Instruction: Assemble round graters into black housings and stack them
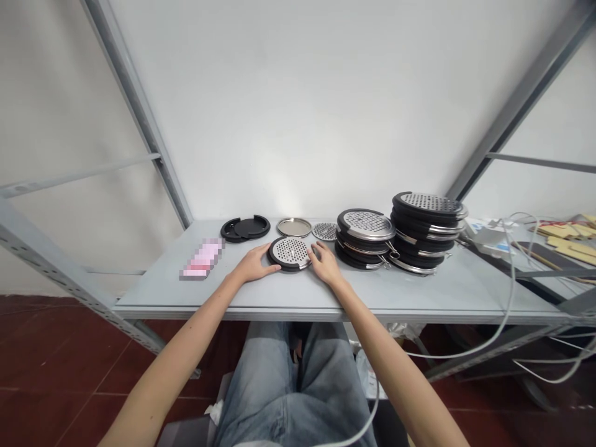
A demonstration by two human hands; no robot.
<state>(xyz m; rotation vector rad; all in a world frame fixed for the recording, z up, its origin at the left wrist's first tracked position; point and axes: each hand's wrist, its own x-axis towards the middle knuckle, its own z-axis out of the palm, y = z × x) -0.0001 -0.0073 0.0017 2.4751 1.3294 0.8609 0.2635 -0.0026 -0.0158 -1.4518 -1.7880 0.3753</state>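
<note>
A round black-rimmed disc with a perforated metal face (pixel 290 251) lies flat on the grey table, between both hands. My left hand (pixel 254 263) wraps its left edge, thumb along the front. On the right edge rest the curled fingers of my right hand (pixel 325 262). Behind the disc are a shallow metal ring-shaped dish (pixel 294 228) and a loose perforated metal plate (pixel 325 231). Black round parts (pixel 245 228) lie at the back left. To the right stands a short stack of similar discs (pixel 365 238), with metal wire loops at its side.
A taller stack of discs (pixel 426 233) stands farther right. A pixelated pink item (pixel 202 259) lies at the left on the table (pixel 395 300). White cables (pixel 511 273) hang over the right side, near metal shelf posts. Yellow pieces (pixel 570 247) lie at the far right.
</note>
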